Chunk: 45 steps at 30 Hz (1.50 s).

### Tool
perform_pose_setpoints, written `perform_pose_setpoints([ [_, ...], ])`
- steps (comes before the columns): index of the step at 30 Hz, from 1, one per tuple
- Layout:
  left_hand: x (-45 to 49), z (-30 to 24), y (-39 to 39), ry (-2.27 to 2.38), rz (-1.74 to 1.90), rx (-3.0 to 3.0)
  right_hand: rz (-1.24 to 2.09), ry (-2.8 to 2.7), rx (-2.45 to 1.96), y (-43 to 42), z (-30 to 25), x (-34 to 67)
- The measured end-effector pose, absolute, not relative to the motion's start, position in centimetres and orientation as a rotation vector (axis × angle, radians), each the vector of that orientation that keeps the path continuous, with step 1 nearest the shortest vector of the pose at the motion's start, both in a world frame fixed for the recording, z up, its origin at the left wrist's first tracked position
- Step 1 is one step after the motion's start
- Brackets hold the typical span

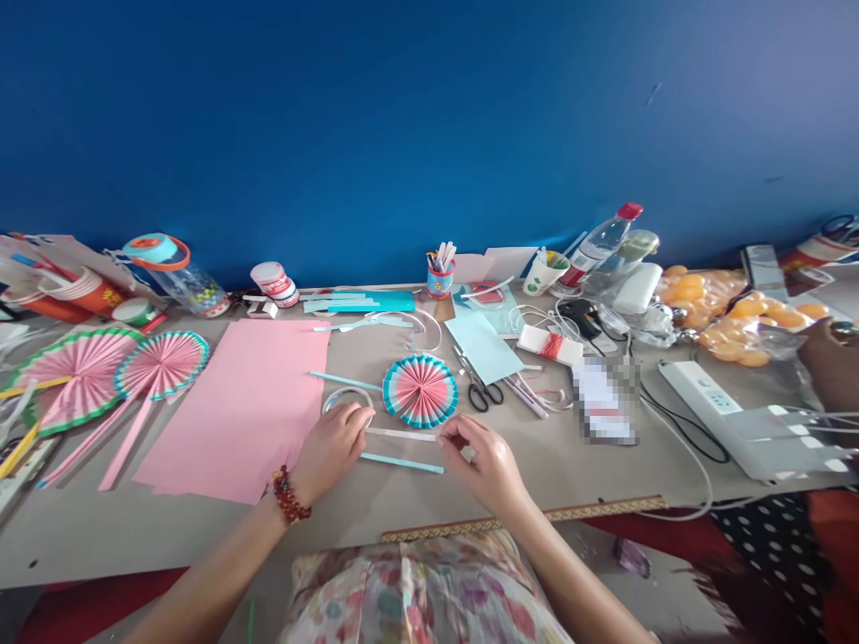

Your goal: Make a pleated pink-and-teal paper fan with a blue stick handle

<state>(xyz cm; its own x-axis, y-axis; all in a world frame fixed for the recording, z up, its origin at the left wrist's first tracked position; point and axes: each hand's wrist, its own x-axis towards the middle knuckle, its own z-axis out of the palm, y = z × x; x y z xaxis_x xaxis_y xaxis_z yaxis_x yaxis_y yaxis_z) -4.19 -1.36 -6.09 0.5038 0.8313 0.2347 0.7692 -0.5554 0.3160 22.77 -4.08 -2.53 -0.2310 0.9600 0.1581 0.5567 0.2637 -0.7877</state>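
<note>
My left hand [335,447] is closed on a roll of tape [347,394], thumb and fingers pressed together at its near side. A pale length of tape [403,435] stretches from it to my right hand [484,461], whose thumb and forefinger pinch the other end. Just beyond the tape lies a round pleated paper fan [420,391], pink in the middle with a white and teal edge and a gap at its near side. One light-blue paper strip [345,385] reaches toward the fan from the left. Another blue strip [403,463] rests on the table below the tape.
Pink paper sheets [242,402] lie left, beside finished fans [163,365]. Black-handled scissors [484,394], a light-blue sheet [484,347] and a phone [604,402] are at right. Farther right are a power strip [711,394] and another person's hand [829,367]. A bottle [597,243] stands behind.
</note>
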Motion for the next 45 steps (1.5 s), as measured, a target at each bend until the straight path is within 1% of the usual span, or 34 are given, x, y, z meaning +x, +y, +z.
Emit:
perform_pose_setpoints([
  [10,-4.8,-2.0,-2.3,1.318,0.589,2.52,0.978,-1.756,-1.53,-5.6,-3.6,23.0],
  [13,-4.3,-1.5,-2.7,1.38,0.587,2.581,0.956,-1.768,-1.498,-6.0,-3.9,23.0],
  [17,-3.6,-1.9,-3.0,1.493,0.55,2.652,0.883,-1.807,-1.453,-6.0,-4.2,22.9],
  [26,-3.3,-2.6,-3.4,1.512,0.426,2.562,0.913,-1.852,-1.539,-6.5,-5.3,23.1],
  [36,-2.8,-3.8,-3.3,1.515,0.338,2.597,0.814,-1.915,-1.606,-7.0,-5.6,22.9],
  [45,-3.1,-4.5,-3.2,1.529,0.363,2.546,0.731,-1.979,-1.656,-7.5,-5.8,22.4],
])
